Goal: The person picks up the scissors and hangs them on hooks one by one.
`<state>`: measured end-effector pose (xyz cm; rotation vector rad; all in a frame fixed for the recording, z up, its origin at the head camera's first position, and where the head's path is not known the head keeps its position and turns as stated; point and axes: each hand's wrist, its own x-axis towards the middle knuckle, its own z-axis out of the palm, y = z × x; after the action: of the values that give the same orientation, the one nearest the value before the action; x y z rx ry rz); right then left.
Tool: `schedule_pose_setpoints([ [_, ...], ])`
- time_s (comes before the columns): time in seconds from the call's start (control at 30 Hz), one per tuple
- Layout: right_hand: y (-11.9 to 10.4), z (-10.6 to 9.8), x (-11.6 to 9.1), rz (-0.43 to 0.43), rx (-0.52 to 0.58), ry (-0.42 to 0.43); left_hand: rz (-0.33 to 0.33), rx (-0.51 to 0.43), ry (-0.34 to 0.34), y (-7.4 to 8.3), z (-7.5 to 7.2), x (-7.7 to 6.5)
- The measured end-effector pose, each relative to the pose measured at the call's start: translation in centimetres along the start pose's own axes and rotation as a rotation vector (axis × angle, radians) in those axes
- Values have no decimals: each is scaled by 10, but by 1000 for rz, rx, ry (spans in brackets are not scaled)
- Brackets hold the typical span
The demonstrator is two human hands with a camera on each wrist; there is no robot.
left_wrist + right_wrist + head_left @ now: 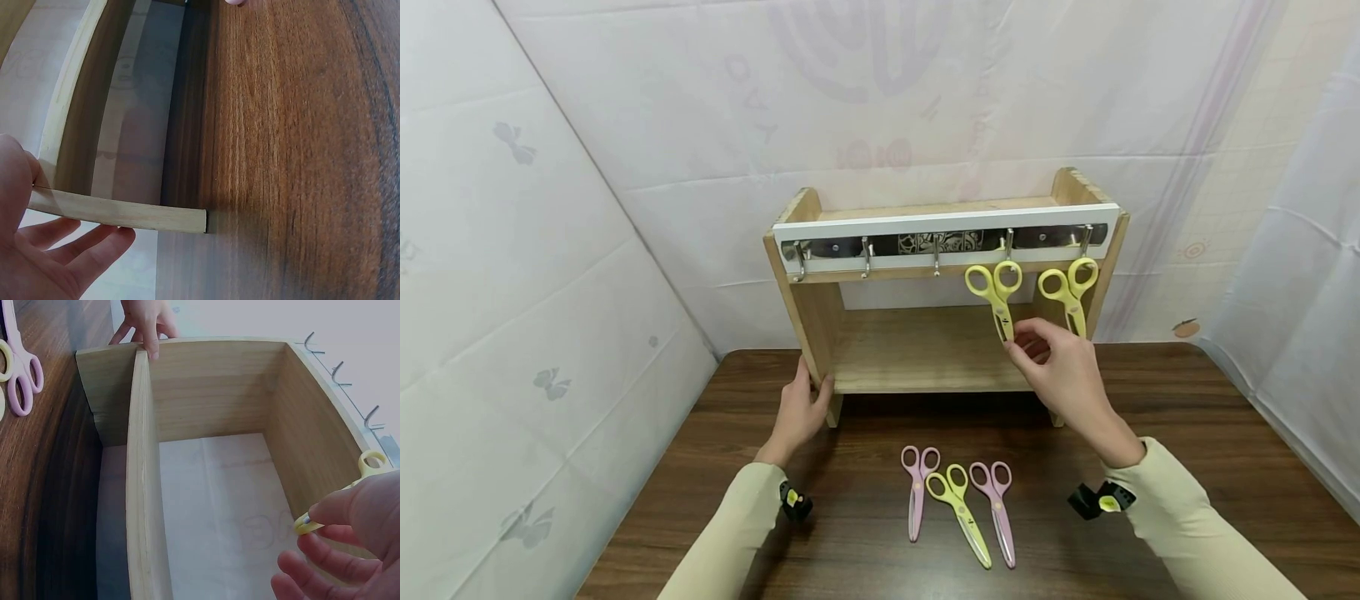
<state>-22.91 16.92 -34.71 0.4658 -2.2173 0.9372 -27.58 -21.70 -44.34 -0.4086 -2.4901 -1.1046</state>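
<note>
My right hand [1063, 367] pinches the blade tip of a pair of yellow scissors [1002, 308] between thumb and fingers. One loop of these scissors overlaps a hook [1010, 242] on the rack; whether it hangs there fully I cannot tell. Another pair of yellow scissors [1073, 302] hangs from the far-right hook, its tip partly behind my right hand. Low on the left side of the wooden shelf [925, 350], my left hand [797, 417] grips the side panel [119, 209], thumb on one face and fingers on the other.
Along the shelf's top front runs a white hook rack [850, 223]. On the brown table [730, 467] before it lie pink scissors [916, 492], yellow scissors [958, 512] and a second pink pair [996, 508]. Patterned white cloth [700, 108] covers the walls.
</note>
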Motion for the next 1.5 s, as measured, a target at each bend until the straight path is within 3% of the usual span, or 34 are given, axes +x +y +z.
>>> schedule_pose_setpoints([
  [0.5, -3, -11, -8, 8, -59, -53, -3, -4, 3, -2, 1, 0],
  [0.77, 4, -8, -45, 43, -107, -97, -3, -6, 0, -1, 0, 0],
  [0.93, 5, 0, -76, 134, -142, -247, 3, -6, 5, -2, 1, 1],
  [1.07, 6, 7, -95, 158, -160, -387, 0, -10, 9, -2, 1, 1],
  [1.5, 0, 20, -133, 208, -248, -645, -22, -19, -13, 0, 0, 2],
])
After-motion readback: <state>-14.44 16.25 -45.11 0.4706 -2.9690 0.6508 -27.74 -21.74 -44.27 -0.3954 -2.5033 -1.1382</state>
